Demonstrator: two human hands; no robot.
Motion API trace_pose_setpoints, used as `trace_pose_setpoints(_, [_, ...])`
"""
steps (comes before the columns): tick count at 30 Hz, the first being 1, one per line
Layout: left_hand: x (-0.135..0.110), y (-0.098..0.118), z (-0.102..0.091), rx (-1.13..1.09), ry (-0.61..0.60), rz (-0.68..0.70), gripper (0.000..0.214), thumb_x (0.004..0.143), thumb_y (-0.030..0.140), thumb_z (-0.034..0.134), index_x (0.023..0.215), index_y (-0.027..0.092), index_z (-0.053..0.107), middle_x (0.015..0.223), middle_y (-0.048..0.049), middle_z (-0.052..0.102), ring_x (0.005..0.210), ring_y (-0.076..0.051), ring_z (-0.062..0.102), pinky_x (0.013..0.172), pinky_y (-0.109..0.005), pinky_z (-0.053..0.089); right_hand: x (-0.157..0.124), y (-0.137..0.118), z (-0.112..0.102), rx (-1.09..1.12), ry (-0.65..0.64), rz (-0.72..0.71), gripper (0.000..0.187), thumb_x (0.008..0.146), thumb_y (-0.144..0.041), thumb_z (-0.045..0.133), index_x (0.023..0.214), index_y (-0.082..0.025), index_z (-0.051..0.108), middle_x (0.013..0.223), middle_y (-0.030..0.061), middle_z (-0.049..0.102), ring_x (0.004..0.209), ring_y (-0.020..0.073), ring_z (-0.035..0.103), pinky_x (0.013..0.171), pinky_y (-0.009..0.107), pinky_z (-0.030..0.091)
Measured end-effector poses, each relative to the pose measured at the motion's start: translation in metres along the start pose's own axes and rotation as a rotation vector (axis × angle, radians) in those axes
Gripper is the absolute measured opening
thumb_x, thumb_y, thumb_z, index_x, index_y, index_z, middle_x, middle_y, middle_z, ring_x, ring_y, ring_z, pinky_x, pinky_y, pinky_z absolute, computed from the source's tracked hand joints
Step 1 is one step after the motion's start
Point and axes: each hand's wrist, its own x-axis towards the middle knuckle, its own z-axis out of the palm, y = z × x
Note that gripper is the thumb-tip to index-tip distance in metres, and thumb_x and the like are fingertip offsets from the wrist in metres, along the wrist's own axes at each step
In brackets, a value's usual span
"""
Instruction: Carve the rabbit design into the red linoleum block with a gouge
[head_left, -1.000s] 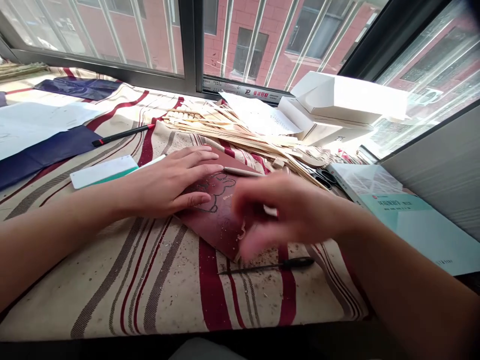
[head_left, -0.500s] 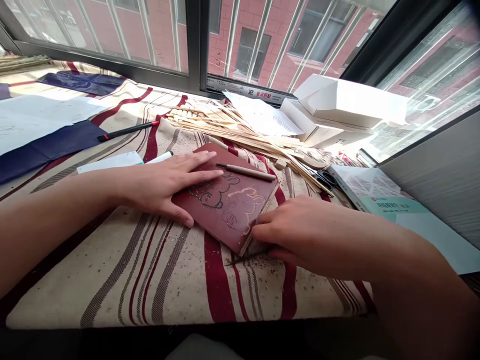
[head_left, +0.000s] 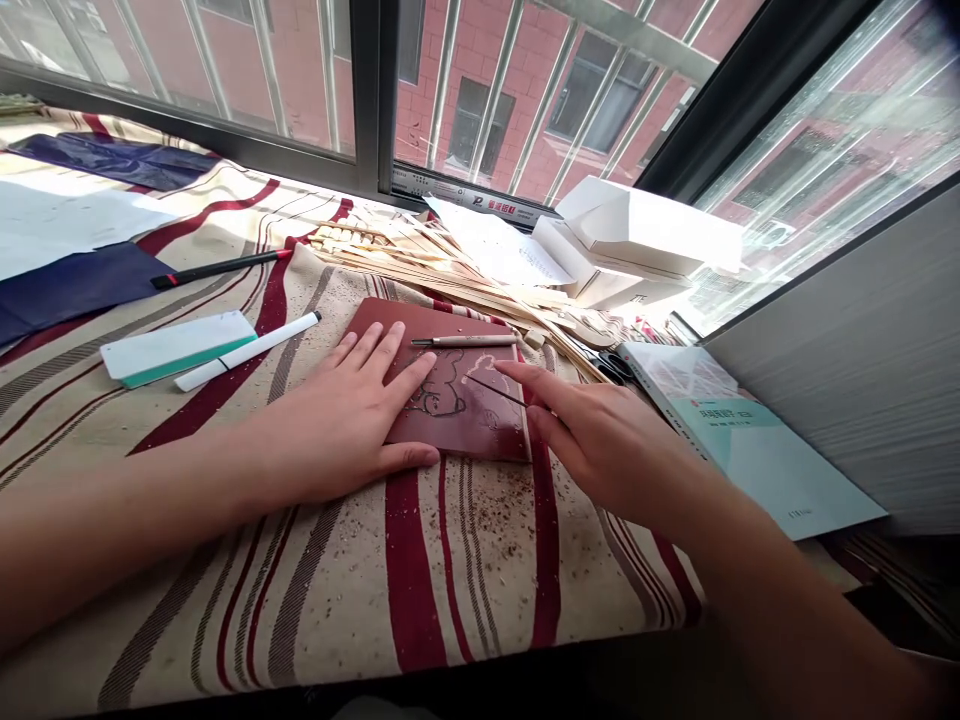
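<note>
Head view of two hands at work on a brown board [head_left: 510, 440], which lies near the middle of the near edge of a cloth-covered table [head_left: 345, 600]. Compared with half a second earlier, a thin tool [head_left: 501, 392] is lifted from beside the board and now reaches over its right part; the board is also turned, its lower edge roughly in line with the table's near edge. Right hand [head_left: 600, 425]: grip closed around the tool, whose handle is hidden. Left hand [head_left: 349, 415]: grip released, palm down across the board's left part. This arrangement appears to steady the board and put the tool at the pale outline [head_left: 480, 368]; contact of the tip cannot be told. A pale stick [head_left: 472, 341] rests on the board just beyond the outline, a likely obstacle there, while the left fingers partly cover the black outline [head_left: 442, 395]. Crumbs [head_left: 510, 510] litter the near side. Toward the far edge lie wood strips [head_left: 420, 255]; toward the right, a book [head_left: 757, 440]; toward the left, a white marker [head_left: 255, 348].
</note>
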Motion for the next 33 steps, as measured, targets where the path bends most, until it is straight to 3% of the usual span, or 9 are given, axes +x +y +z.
trace_pose_setpoints(6, [-0.004,-0.006,0.002,-0.044,0.042,0.085,0.088,0.099,0.079,0.044,0.171,0.028,0.037,0.184,-0.017,0.01,0.17,-0.046,0.011,0.133,-0.068,0.02,-0.005,-0.015,0.005,-0.077,-0.111,0.037,0.062,0.096,-0.007,0.047,0.156,-0.017,0.063,0.1,0.0106,0.086,0.079,0.0263,0.079,0.064,0.033,0.049])
trace_pose_setpoints(12, [-0.003,-0.005,0.0,-0.049,0.046,0.1,0.084,0.099,0.078,0.045,0.17,0.032,0.04,0.184,-0.0131,0.015,0.17,-0.044,0.014,0.134,-0.067,0.02,-0.005,-0.027,0.012,-0.033,-0.199,0.147,0.061,0.103,-0.014,0.041,0.162,-0.014,0.056,0.115,0.0164,0.084,0.1,0.0349,0.081,0.082,0.045,0.06])
trace_pose_setpoints(16, [-0.002,-0.001,-0.003,-0.006,-0.011,0.072,0.084,0.1,0.073,0.05,0.171,0.03,0.037,0.184,-0.0158,0.012,0.17,-0.043,0.011,0.135,-0.067,0.018,-0.005,-0.035,0.011,-0.133,-0.247,0.176,0.063,0.105,-0.016,0.04,0.166,-0.018,0.049,0.121,0.0154,0.083,0.101,0.0367,0.082,0.079,0.047,0.06])
trace_pose_setpoints(22, [-0.004,0.002,-0.005,0.004,-0.02,0.082,0.082,0.102,0.07,0.052,0.171,0.027,0.037,0.183,-0.0173,0.012,0.17,-0.043,0.011,0.135,-0.069,0.017,0.0,-0.048,0.008,-0.314,-0.278,0.111,0.071,0.097,-0.008,0.047,0.168,-0.015,0.046,0.114,0.0152,0.084,0.077,0.0279,0.08,0.058,0.038,0.049])
trace_pose_setpoints(28, [-0.002,0.003,-0.008,0.032,-0.051,0.077,0.083,0.103,0.07,0.051,0.172,0.029,0.031,0.183,-0.0185,0.007,0.17,-0.041,0.006,0.135,-0.067,0.014,0.0,-0.058,0.01,-0.368,-0.289,0.108,0.071,0.097,-0.007,0.043,0.168,-0.011,0.045,0.098,0.0152,0.083,0.07,0.0274,0.077,0.052,0.038,0.039])
trace_pose_setpoints(33, [-0.002,0.004,-0.008,0.048,-0.076,0.05,0.083,0.104,0.07,0.049,0.173,0.03,0.027,0.183,-0.0205,0.01,0.171,-0.038,0.006,0.136,-0.063,0.014,0.003,-0.065,0.01,-0.397,-0.325,0.178,0.074,0.097,-0.004,0.041,0.169,-0.017,0.043,0.103,0.0118,0.082,0.073,0.0266,0.077,0.053,0.038,0.037])
